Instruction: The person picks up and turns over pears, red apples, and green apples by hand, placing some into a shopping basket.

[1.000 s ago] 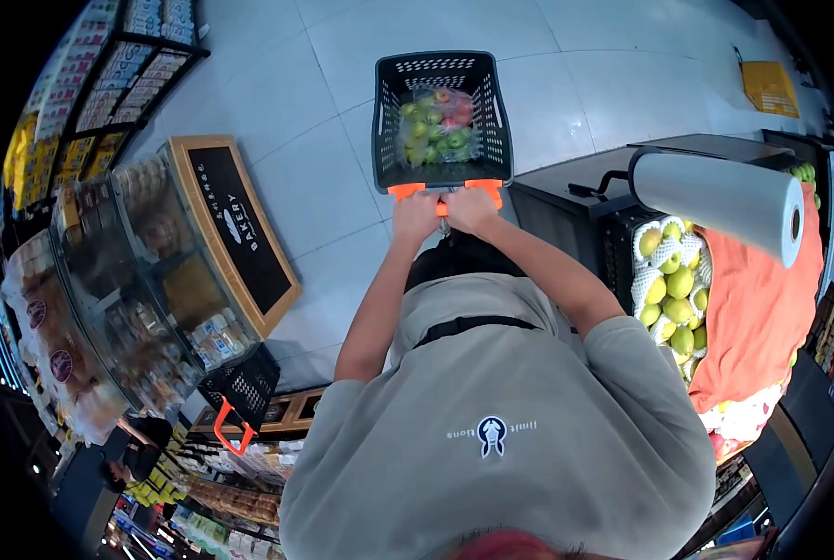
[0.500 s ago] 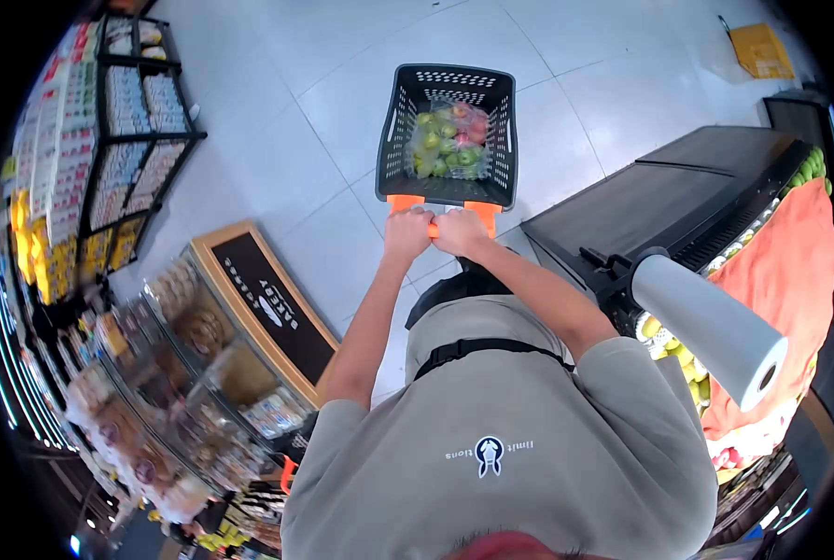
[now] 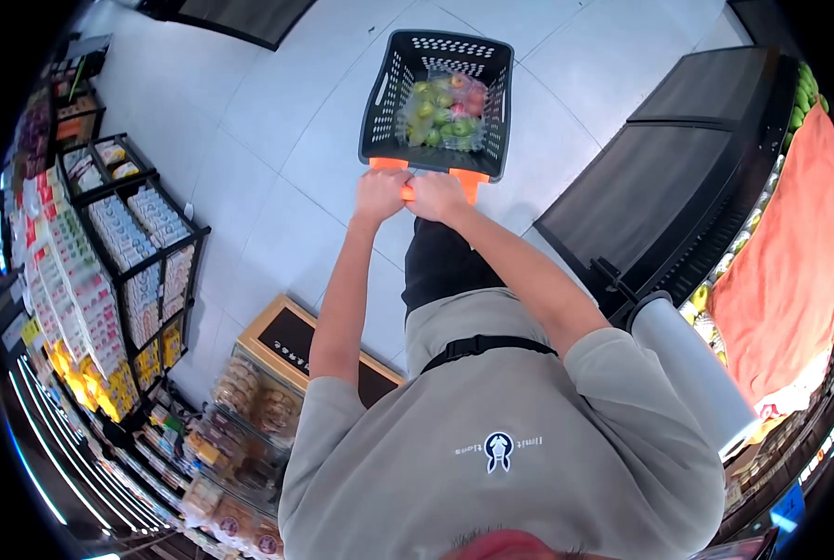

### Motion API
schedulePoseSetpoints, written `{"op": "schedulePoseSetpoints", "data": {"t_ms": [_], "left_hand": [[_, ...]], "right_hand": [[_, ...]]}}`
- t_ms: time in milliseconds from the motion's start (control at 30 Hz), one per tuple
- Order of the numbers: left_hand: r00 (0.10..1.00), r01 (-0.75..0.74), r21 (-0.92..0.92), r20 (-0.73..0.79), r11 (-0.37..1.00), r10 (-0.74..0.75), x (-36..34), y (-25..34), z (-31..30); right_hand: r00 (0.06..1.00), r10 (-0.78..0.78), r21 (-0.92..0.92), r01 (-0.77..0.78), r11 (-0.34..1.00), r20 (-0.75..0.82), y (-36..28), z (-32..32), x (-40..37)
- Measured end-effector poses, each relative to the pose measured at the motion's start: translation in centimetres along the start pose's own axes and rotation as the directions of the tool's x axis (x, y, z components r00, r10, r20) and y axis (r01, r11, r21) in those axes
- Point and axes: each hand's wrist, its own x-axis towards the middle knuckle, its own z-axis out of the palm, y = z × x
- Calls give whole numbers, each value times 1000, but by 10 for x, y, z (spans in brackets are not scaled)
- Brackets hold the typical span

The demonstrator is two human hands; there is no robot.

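Observation:
A dark shopping basket with perforated walls is in front of me at the top middle of the head view. In it lie clear plastic bags of green and red fruit that looks like apples. My left hand is closed around the basket's orange handle. Close beside it, my right hand is wrapped round the same handle. Fingers and palms partly hide the grip.
Shelves of packaged goods stand on the left. A wood-framed bakery board and packed baked goods are at lower left. To the right are a dark display counter, a white plastic-bag roll and fruit beside an orange cloth.
The basket and both hands have shifted slightly up and left in view. Bakery stand and shelves have slid down, and the counter and roll have shifted as I move. Both hands keep their hold.

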Motion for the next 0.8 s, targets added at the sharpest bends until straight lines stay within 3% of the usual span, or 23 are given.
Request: {"op": "schedulePoseSetpoints", "data": {"t_ms": [233, 333, 433, 600, 800], "left_hand": [[984, -175, 26, 34, 984, 175, 108, -43, -32], [960, -277, 2, -25, 961, 277, 154, -50, -36], [953, -293, 20, 86, 956, 290, 205, -49, -43], [896, -426, -10, 134, 905, 423, 286, -44, -49], [838, -528, -19, 151, 849, 524, 385, -29, -47]], "right_hand": [[989, 128, 64, -123, 990, -79, 8, -55, 71], [976, 157, 145, -135, 980, -151, 24, -78, 91], [966, 195, 151, -169, 974, -173, 41, -110, 110], [912, 161, 243, -71, 968, -377, 75, -151, 127], [858, 242, 271, -126, 954, -453, 125, -204, 162]]}}
